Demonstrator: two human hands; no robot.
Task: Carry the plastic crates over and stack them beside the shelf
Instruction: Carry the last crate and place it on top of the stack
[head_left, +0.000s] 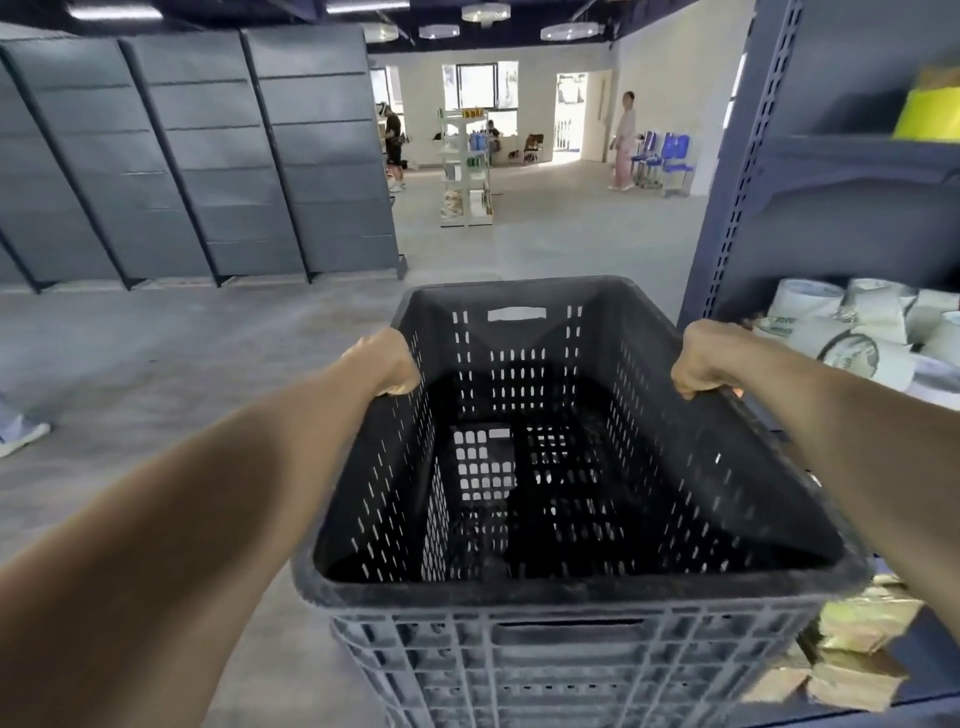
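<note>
- Left hand (388, 364) grips the left rim of the black perforated plastic crate (550, 587).
- Right hand (702, 358) grips its right rim.
- Grey-blue metal shelf (727, 218) stands just right.

Far off we see a white rack (466, 166), blue chairs (672, 156), a person in pink (625, 140) and a person in black (393, 140).
</note>
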